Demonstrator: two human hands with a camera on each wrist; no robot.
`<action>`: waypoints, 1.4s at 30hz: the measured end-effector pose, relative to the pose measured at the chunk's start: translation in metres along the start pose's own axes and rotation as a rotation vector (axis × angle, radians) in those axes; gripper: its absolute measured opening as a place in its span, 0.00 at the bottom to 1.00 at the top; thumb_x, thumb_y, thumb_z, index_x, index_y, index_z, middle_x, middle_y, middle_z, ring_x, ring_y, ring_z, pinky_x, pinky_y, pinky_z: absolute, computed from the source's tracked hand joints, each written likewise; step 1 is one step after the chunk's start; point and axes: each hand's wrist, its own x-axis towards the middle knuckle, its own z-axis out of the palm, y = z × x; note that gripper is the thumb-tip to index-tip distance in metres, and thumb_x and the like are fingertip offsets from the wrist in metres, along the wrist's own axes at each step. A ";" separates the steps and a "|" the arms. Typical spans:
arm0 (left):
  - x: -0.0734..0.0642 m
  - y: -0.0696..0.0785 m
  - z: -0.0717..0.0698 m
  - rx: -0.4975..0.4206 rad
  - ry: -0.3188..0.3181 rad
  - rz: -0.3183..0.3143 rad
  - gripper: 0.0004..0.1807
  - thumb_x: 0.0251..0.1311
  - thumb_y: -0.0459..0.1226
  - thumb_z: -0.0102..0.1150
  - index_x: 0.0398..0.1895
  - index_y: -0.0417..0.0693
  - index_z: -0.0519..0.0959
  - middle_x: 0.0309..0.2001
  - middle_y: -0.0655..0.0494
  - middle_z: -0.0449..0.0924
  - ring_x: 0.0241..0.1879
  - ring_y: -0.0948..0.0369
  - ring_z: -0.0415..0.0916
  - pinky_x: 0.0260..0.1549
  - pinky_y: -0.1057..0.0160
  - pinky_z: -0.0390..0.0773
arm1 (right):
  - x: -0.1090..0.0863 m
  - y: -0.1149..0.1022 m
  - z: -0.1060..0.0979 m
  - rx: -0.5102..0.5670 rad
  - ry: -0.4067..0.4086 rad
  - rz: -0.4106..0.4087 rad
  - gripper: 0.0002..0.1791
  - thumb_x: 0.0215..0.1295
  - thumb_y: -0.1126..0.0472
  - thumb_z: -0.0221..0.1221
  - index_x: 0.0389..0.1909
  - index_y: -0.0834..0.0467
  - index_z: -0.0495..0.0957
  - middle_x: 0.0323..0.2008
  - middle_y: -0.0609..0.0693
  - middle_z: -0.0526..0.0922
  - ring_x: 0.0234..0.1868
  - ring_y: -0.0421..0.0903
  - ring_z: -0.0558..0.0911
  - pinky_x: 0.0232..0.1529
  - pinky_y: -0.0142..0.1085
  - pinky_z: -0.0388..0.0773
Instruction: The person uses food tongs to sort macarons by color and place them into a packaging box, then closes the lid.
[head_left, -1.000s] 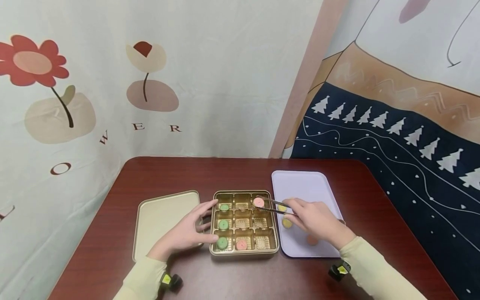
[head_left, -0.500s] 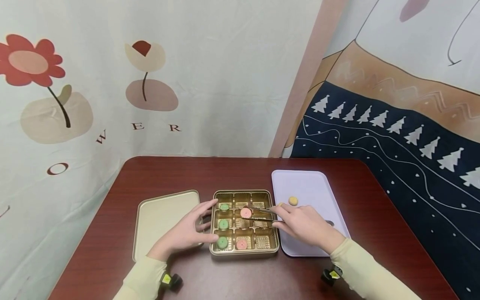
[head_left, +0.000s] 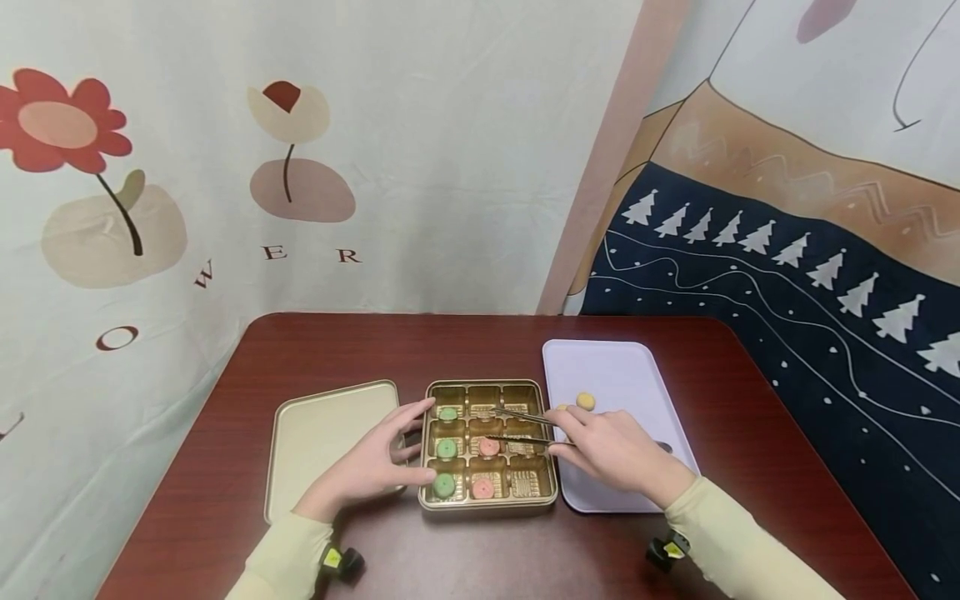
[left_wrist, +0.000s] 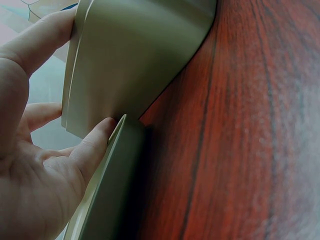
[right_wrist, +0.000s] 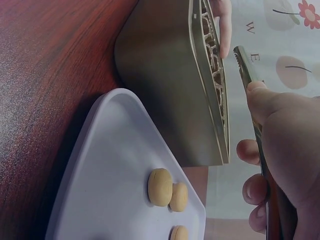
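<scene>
My right hand grips metal tongs, their arms spread over the gold tin. Just below the tongs a pink macaron sits in the tin's middle compartment. A second pink macaron lies in the front middle compartment. Down the left column sit green macarons, one per compartment. My left hand touches the tin's left side with fairly straight fingertips and thumb. In the left wrist view the thumb rests against the tin's wall, beside the lid's rim.
A lilac tray stands right of the tin, partly under my right hand. It holds yellow macarons, several showing in the right wrist view. The cream tin lid lies on the left, under my left hand. Curtains hang behind the table.
The tongs carried a pink macaron left from the back right of the tin to its middle. They have spread and the macaron now sits in the centre compartment. My left hand stayed put.
</scene>
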 end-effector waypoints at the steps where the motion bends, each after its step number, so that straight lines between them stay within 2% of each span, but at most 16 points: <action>1: 0.000 0.000 0.000 0.002 0.000 -0.001 0.59 0.51 0.36 0.82 0.84 0.47 0.55 0.81 0.39 0.49 0.76 0.34 0.55 0.69 0.57 0.77 | -0.001 0.000 0.000 0.000 0.001 0.001 0.24 0.74 0.44 0.62 0.63 0.52 0.78 0.49 0.45 0.86 0.24 0.44 0.84 0.18 0.39 0.81; 12: -0.002 0.005 0.001 0.001 0.005 -0.018 0.60 0.50 0.35 0.82 0.84 0.47 0.55 0.81 0.39 0.49 0.77 0.33 0.55 0.69 0.57 0.77 | -0.009 0.005 -0.001 0.000 0.013 0.025 0.25 0.73 0.44 0.63 0.64 0.52 0.77 0.51 0.49 0.88 0.26 0.45 0.86 0.20 0.42 0.83; 15: -0.002 0.005 0.001 -0.001 0.003 -0.019 0.60 0.50 0.35 0.82 0.84 0.47 0.54 0.82 0.39 0.48 0.77 0.33 0.54 0.69 0.57 0.77 | -0.012 0.006 -0.003 -0.004 0.024 0.026 0.27 0.72 0.44 0.65 0.64 0.54 0.77 0.49 0.50 0.89 0.25 0.45 0.85 0.19 0.42 0.82; 25: -0.002 0.003 0.001 -0.012 0.004 -0.026 0.60 0.50 0.36 0.82 0.85 0.50 0.55 0.82 0.39 0.47 0.77 0.33 0.54 0.69 0.57 0.76 | -0.022 0.012 -0.011 -0.008 0.012 0.054 0.28 0.69 0.44 0.67 0.64 0.54 0.78 0.52 0.52 0.89 0.25 0.44 0.85 0.22 0.43 0.85; 28: -0.002 0.004 0.001 -0.008 0.003 -0.027 0.60 0.50 0.36 0.82 0.85 0.49 0.54 0.82 0.39 0.47 0.77 0.33 0.54 0.69 0.57 0.76 | -0.027 0.015 -0.015 0.001 -0.003 0.081 0.29 0.68 0.45 0.69 0.64 0.54 0.78 0.43 0.46 0.88 0.22 0.37 0.78 0.21 0.37 0.82; 32: -0.001 0.004 0.000 -0.001 0.003 -0.025 0.60 0.51 0.35 0.82 0.85 0.49 0.54 0.82 0.39 0.47 0.77 0.33 0.55 0.69 0.56 0.77 | -0.035 0.019 -0.022 0.029 -0.055 0.145 0.30 0.67 0.47 0.70 0.66 0.52 0.77 0.33 0.37 0.78 0.22 0.29 0.68 0.22 0.29 0.75; 37: -0.001 0.003 0.000 0.002 0.003 -0.021 0.60 0.51 0.35 0.82 0.84 0.49 0.55 0.82 0.39 0.47 0.77 0.34 0.54 0.69 0.57 0.77 | -0.049 0.025 -0.026 0.023 -0.080 0.212 0.30 0.67 0.46 0.70 0.67 0.49 0.77 0.34 0.37 0.81 0.24 0.28 0.69 0.24 0.26 0.75; 42: -0.001 0.002 0.001 -0.001 0.006 -0.017 0.60 0.50 0.35 0.82 0.84 0.48 0.55 0.81 0.40 0.48 0.77 0.34 0.54 0.69 0.57 0.77 | -0.064 0.031 -0.027 0.019 -0.095 0.247 0.29 0.67 0.46 0.71 0.65 0.49 0.77 0.36 0.38 0.82 0.25 0.29 0.69 0.21 0.23 0.70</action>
